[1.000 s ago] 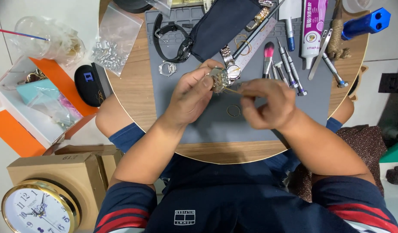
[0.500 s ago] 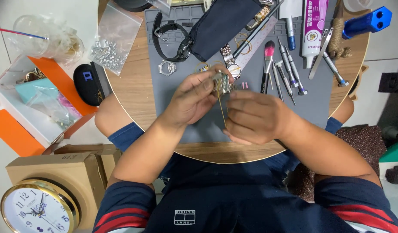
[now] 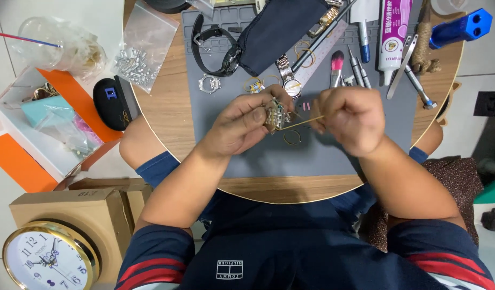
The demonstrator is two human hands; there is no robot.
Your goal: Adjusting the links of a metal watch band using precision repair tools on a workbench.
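Scanning from the left edge: one round gold-rimmed clock (image 3: 49, 260) leans at a cardboard box (image 3: 70, 212), and one open white tray with orange flaps (image 3: 30, 145) sits above it on the floor. One clear plastic cup (image 3: 54, 51) and one bag of small metal parts (image 3: 137, 56) lie by the round wooden bench (image 3: 167, 113), with one black case (image 3: 112, 103) at its rim. On the grey mat (image 3: 247, 156) rest one black strap (image 3: 215, 51), one bare watch case (image 3: 209, 84), and one dark pouch (image 3: 279, 29).

The left hand (image 3: 242, 126) has its grip closed on one short piece of metal watch bracelet (image 3: 275, 114), pinched between thumb and fingers just above mat centre. The piece stands roughly upright in the view, long axis running toward and away from the person.

One thin yellowish stick (image 3: 301, 122) meets the bracelet, long axis near horizontal, its tip pointing left into the links. The right hand (image 3: 347, 118) has its grip closed around the other end in a fist.

Further right: one metal watch (image 3: 288, 80), one pink brush (image 3: 336, 67), one white tube (image 3: 393, 32), one pair of tweezers (image 3: 403, 67), one blue block (image 3: 462, 27).
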